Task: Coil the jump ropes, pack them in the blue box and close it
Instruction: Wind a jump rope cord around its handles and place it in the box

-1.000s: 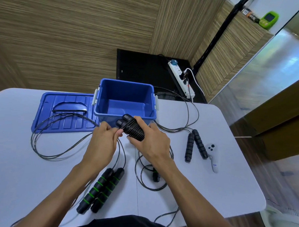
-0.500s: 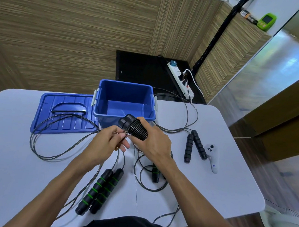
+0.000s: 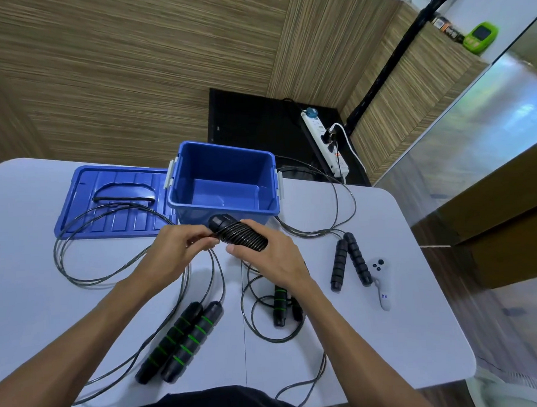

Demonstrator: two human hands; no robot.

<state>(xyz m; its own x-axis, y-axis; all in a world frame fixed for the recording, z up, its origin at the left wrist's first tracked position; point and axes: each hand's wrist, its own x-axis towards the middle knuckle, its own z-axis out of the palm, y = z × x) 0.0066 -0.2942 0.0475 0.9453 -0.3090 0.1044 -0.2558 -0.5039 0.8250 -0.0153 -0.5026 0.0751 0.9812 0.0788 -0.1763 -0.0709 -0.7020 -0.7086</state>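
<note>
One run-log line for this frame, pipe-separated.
step: coiling rope | right hand: holds wrapped handles | left hand: pinches cord at handles | blue box: open, empty | lid: on table

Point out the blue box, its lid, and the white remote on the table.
blue box [image 3: 197, 151]: head view, far rim.
lid [image 3: 86, 208]: head view, flat ribbed top, left part.
white remote [image 3: 379, 267]: head view, round button end.
</note>
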